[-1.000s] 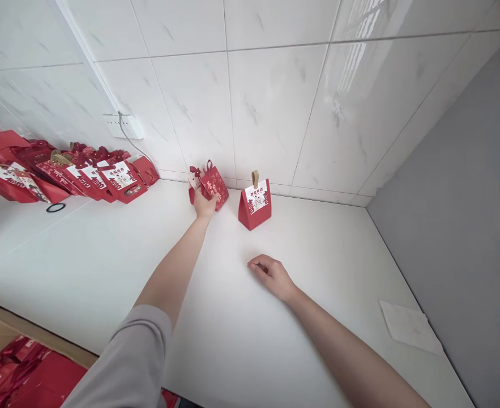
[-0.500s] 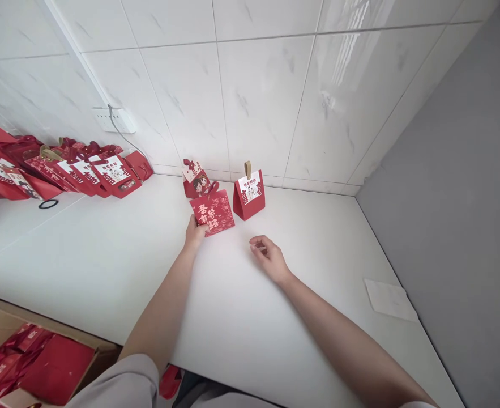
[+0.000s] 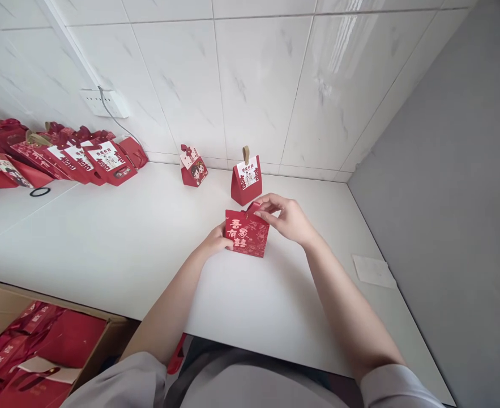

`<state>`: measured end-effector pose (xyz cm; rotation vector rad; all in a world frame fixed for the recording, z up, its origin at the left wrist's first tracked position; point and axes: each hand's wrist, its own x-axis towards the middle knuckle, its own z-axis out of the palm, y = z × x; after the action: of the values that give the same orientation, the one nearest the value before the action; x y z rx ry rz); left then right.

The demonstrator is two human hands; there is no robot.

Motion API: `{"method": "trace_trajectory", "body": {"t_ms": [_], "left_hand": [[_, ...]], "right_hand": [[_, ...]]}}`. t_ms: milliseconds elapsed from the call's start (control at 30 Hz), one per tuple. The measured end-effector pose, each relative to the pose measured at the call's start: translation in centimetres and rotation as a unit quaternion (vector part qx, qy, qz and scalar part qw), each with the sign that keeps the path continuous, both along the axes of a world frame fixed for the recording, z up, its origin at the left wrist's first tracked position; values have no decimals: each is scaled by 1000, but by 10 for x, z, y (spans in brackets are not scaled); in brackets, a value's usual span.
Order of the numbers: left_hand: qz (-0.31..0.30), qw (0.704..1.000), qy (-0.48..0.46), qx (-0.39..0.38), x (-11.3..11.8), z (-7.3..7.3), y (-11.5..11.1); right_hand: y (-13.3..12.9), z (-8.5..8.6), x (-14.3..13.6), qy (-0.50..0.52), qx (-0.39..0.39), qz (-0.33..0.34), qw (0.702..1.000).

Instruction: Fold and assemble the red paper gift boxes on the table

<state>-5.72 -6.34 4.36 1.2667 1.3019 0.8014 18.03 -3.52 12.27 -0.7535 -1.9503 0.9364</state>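
Observation:
A red printed gift box [image 3: 248,235] with pale lettering is held over the white table by both hands. My left hand [image 3: 218,241] grips its left side, thumb on the front face. At the box's top right corner, my right hand [image 3: 277,212] pinches the red ribbon [image 3: 253,208]. Just behind stands a red box with a tan loop [image 3: 246,184], upright near the wall. A smaller red box with a cartoon couple [image 3: 193,170] stands further left.
Several red gift boxes [image 3: 105,161] line the wall at left, near a black ring [image 3: 40,192] and a socket [image 3: 104,103]. A cardboard box [image 3: 109,334] with red packages sits lower left. A white plate [image 3: 374,271] lies at right.
The printed box has moved right and toward me in my left hand. My right hand has come up to its ribbon and closed on it. The view has shifted slightly.

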Motion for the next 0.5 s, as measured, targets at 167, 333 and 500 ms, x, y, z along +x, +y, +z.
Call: {"method": "trace_trajectory", "body": {"t_ms": [167,333,500], "left_hand": [[-32,999,25,2,1,4,0],[-125,991,44,11,-17,49,5],[-124,962,151,190,-2,107,12]], "right_hand": [[-2,15,-2,-25,-26,-29,999],[-1,15,-6,-32,-12,-23,999],[-1,13,-17,-41,-17,-33,998]]}}
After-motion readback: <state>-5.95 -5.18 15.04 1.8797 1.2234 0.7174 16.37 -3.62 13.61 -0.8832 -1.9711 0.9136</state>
